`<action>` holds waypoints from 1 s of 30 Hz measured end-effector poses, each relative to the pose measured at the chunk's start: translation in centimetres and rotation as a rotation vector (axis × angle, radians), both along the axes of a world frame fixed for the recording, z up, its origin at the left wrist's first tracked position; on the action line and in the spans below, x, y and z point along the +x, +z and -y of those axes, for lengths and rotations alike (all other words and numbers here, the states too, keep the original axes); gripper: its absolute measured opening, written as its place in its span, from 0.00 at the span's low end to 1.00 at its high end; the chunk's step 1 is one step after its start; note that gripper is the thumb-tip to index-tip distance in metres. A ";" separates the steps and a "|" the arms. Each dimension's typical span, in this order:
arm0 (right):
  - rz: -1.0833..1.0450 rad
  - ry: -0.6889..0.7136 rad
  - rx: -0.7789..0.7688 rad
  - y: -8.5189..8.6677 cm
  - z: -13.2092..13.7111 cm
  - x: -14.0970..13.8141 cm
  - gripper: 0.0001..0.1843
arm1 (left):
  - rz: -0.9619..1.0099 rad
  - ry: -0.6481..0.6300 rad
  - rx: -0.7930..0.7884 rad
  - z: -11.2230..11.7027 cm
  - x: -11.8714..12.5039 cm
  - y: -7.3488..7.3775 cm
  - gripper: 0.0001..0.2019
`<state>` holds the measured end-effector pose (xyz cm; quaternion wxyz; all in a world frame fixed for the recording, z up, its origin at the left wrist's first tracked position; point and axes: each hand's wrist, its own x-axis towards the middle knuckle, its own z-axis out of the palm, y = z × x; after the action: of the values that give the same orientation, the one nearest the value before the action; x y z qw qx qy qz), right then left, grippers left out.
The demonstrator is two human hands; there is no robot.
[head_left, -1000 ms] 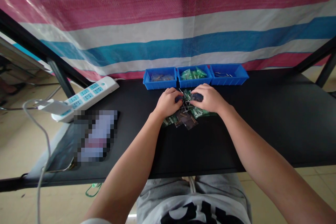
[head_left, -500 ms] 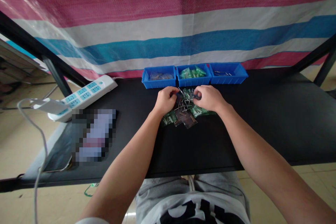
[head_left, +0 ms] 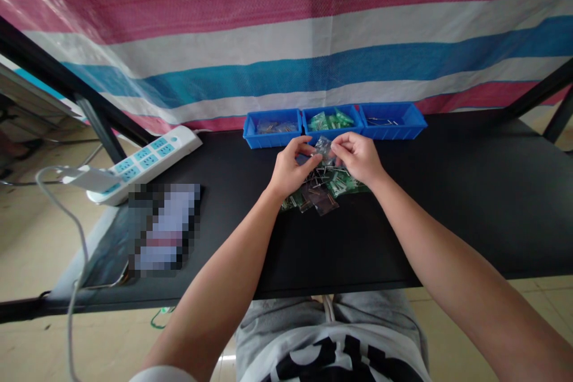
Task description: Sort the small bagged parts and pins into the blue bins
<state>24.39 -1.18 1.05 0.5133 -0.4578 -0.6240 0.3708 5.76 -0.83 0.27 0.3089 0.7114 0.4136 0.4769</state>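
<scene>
Both my hands are raised a little above a pile of small bags and metal pins (head_left: 323,188) on the black table (head_left: 403,233). My left hand (head_left: 292,168) and my right hand (head_left: 357,156) each pinch one side of a small clear plastic bag (head_left: 324,150) held between them. Behind the hands stand three blue trays: the left tray (head_left: 273,127) holds brownish bags, the middle tray (head_left: 331,121) holds green bags, the right tray (head_left: 391,120) holds metal pins.
A white power strip (head_left: 145,161) with a plugged-in adapter and grey cable lies at the table's left. A blurred flat object (head_left: 162,227) rests on the left part of the table. A striped tarp (head_left: 286,36) hangs behind. Black frame posts stand at both sides.
Both hands have lifted from the pile and now hold a small clear bag up between them; before, they were down on the pile.
</scene>
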 end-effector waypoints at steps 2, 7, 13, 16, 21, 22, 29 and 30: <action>-0.045 0.044 -0.042 -0.3 -0.1 -0.2 0.17 | 0.027 -0.023 -0.056 0.0 0.3 -0.2 0.19; -0.081 0.147 -0.104 -0.2 0.2 -0.7 0.19 | 0.084 -0.044 -0.132 -0.1 0.4 -0.4 0.12; 0.011 0.103 -0.028 -0.1 0.3 -0.7 0.14 | 0.023 -0.046 -0.053 0.3 0.4 0.0 0.07; 0.010 0.073 0.004 -0.2 0.3 -0.7 0.16 | -0.036 -0.015 0.034 0.7 0.5 0.3 0.13; -0.039 0.048 -0.008 -0.3 0.1 -0.6 0.26 | -0.199 0.062 0.309 1.1 0.7 0.4 0.08; -0.039 0.036 -0.005 -0.3 0.1 -0.6 0.26 | -0.220 0.069 0.346 1.1 0.7 0.4 0.10; -0.028 0.017 -0.014 -0.2 0.1 -0.5 0.20 | -0.330 0.103 0.379 -0.2 -0.4 0.0 0.17; -0.016 0.016 -0.016 -0.2 0.1 -0.5 0.19 | -0.363 0.144 0.372 -0.6 -0.9 -0.1 0.18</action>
<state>23.90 -1.31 0.82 0.5116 -0.4540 -0.6206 0.3834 4.87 -0.23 0.22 0.0590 0.7986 0.4171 0.4299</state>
